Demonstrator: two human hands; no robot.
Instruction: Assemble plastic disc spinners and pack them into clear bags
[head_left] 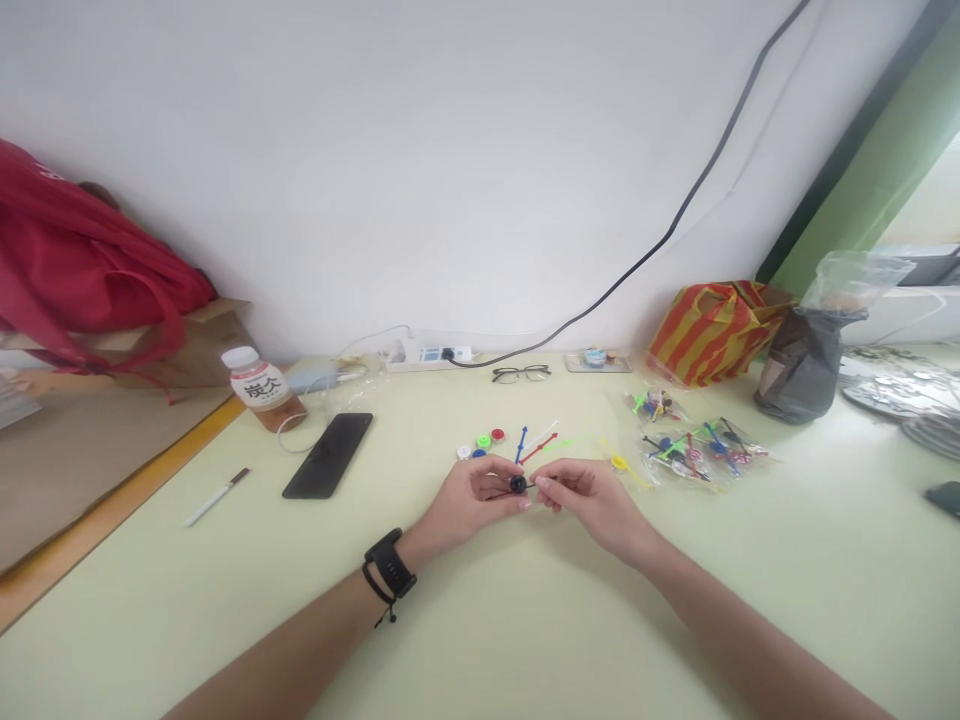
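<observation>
My left hand (461, 508) is closed round a small black round piece (518, 484), gripping it between thumb and fingers. My right hand (600, 503) pinches a thin black stick (532, 486) that meets the round piece; whether the two are joined I cannot tell. Just beyond my fingers lie a blue arrow (521, 444), a red arrow (541, 446) and a white one (545, 433). Left of them are small round pieces in white (463, 453), green (484, 441), red (497, 435) and blue. A yellow arrow (621, 463) lies beyond my right hand.
Clear bags of coloured arrows (694, 455) lie at the right, before a striped bag (712, 330) and a grey bag (801, 365). Glasses (521, 374) and a power strip (431, 358) sit by the wall. Leftward are a phone (328, 456), a bottle (264, 390) and a pen (217, 497).
</observation>
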